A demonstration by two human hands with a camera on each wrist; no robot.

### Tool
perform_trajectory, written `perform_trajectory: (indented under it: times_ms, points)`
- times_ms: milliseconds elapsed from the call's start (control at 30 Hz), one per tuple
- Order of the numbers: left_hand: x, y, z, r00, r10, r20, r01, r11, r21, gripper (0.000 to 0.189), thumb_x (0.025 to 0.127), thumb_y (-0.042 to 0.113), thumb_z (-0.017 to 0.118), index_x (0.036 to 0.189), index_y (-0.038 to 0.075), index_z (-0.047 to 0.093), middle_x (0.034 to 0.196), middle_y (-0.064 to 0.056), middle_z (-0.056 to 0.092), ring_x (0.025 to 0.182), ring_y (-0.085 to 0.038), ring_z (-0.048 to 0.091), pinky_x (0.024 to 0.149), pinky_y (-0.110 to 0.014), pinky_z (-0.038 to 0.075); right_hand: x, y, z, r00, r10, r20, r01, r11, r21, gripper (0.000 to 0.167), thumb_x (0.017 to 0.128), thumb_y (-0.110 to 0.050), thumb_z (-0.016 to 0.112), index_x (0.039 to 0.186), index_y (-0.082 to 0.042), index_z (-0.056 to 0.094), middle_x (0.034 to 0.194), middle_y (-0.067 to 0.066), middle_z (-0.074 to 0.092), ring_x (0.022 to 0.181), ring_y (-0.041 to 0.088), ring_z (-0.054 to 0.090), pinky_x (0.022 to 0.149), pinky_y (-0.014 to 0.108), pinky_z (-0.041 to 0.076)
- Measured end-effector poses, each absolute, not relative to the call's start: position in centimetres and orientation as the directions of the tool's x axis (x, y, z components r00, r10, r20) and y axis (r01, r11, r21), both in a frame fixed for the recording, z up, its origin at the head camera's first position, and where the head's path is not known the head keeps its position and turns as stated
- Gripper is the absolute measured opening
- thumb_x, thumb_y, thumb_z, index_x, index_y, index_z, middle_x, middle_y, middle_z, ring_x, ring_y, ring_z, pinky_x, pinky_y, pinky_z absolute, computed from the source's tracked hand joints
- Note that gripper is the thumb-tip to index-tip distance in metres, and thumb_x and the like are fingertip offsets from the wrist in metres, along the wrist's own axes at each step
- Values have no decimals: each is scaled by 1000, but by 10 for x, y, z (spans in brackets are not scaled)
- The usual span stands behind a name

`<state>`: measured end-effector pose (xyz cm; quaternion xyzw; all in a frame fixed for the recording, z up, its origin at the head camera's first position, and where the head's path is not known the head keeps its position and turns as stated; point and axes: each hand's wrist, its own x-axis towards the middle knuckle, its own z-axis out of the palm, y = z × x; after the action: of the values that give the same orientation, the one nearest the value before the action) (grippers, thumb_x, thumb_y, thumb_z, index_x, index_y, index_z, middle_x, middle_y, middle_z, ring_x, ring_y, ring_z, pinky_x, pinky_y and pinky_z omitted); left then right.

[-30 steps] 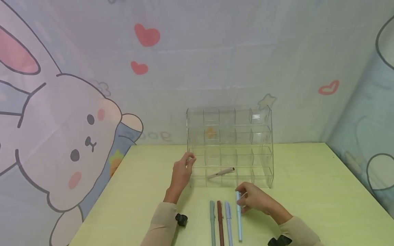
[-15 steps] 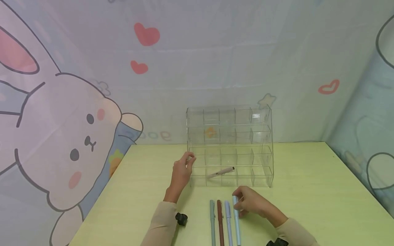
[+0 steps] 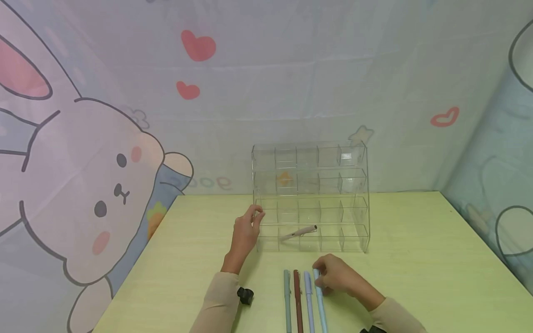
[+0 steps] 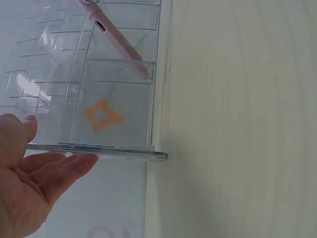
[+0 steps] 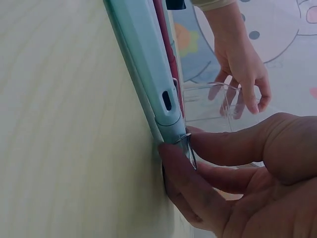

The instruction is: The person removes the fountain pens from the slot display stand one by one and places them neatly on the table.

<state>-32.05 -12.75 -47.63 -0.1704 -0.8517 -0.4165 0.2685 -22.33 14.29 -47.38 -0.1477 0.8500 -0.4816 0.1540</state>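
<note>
My left hand [image 3: 245, 233] grips the left side panel of a clear tiered pen rack [image 3: 309, 215], thumb on the inner face and fingers outside in the left wrist view. A pale pink pen [image 4: 116, 39] leans in the rack's lowest tier. On the table, my right hand [image 3: 339, 277] pinches a light blue pen [image 3: 320, 305] by its cap end, near the metal clip [image 5: 187, 139]. Just left of that pen lie a lavender pen [image 3: 309, 296], a dark red pen [image 3: 298, 300] and a grey-green pen [image 3: 287, 296], roughly in parallel.
A pale yellow table [image 3: 416, 259] carries everything. Right behind the rack hangs a printed cloth backdrop [image 3: 308, 83] with a rabbit and hearts. Dark wrist cameras [image 3: 245, 296] sit at both sleeves.
My right hand has drawn the light blue pen left and toward me, bringing its cap end close to the lavender pen. The left hand keeps its place on the rack.
</note>
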Motion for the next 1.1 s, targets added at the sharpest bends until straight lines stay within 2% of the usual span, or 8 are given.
perform_trajectory:
  times_ms: [100, 167, 267, 367, 600, 800, 967, 1100]
  points:
    - [-321, -127, -476, -794, 67, 605, 518, 595, 614, 14, 104, 21, 58, 112, 10, 62, 41, 12, 33, 58, -33, 65, 38, -21, 24, -222, 141, -473, -921, -376, -99, -145, 568, -810, 35, 80, 10, 74, 113, 14, 63, 102, 17, 62, 89, 28, 62, 75, 46, 55]
    - [-321, -128, -476, -797, 69, 600, 517, 592, 618, 15, 104, 22, 57, 112, 10, 62, 41, 11, 32, 45, -23, 54, 38, -21, 23, -222, 140, -474, -926, -366, -91, -162, 603, -781, 33, 80, 8, 76, 110, 10, 64, 102, 15, 63, 93, 28, 61, 79, 46, 54]
    - [-322, -128, -477, -804, 70, 590, 510, 591, 625, 17, 105, 24, 56, 113, 10, 62, 41, 10, 32, 35, -13, 40, 38, -21, 22, -222, 139, -475, -927, -362, -102, -151, 606, -781, 32, 80, 9, 75, 109, 10, 63, 100, 16, 63, 87, 27, 63, 74, 44, 55]
    - [-322, -128, -477, -811, 71, 580, 502, 594, 629, 19, 105, 25, 55, 113, 9, 62, 42, 9, 32, 32, -10, 35, 39, -21, 21, -222, 140, -474, -928, -361, -94, -161, 614, -773, 32, 80, 11, 74, 109, 12, 62, 99, 17, 62, 85, 26, 62, 72, 43, 56]
    - [-320, -127, -474, -810, 61, 583, 497, 597, 629, 14, 104, 22, 57, 111, 11, 62, 41, 9, 32, 41, -12, 44, 40, -23, 23, -220, 142, -471, -924, -368, -105, -166, 632, -757, 33, 81, 13, 72, 112, 15, 61, 104, 23, 62, 67, 21, 64, 70, 41, 56]
    - [-320, -127, -473, -817, 56, 574, 488, 598, 636, 15, 104, 20, 58, 113, 10, 63, 42, 9, 35, 36, -9, 36, 44, -26, 30, -220, 143, -470, -924, -366, -107, -160, 625, -764, 33, 82, 12, 71, 113, 14, 60, 104, 24, 61, 56, 19, 63, 71, 41, 56]
    - [-319, -126, -473, -815, 55, 576, 484, 610, 627, 14, 104, 20, 58, 112, 10, 63, 43, 8, 37, 43, -22, 52, 48, -29, 35, -221, 142, -472, -931, -348, -114, -145, 636, -758, 32, 82, 12, 71, 113, 12, 62, 105, 24, 61, 53, 20, 64, 69, 38, 56]
    - [-319, -127, -473, -818, 57, 573, 485, 604, 632, 15, 104, 20, 58, 113, 9, 63, 42, 7, 36, 45, -25, 53, 45, -27, 32, -222, 141, -473, -935, -333, -118, -131, 637, -760, 32, 81, 12, 72, 112, 12, 64, 104, 24, 62, 57, 19, 65, 68, 38, 57]
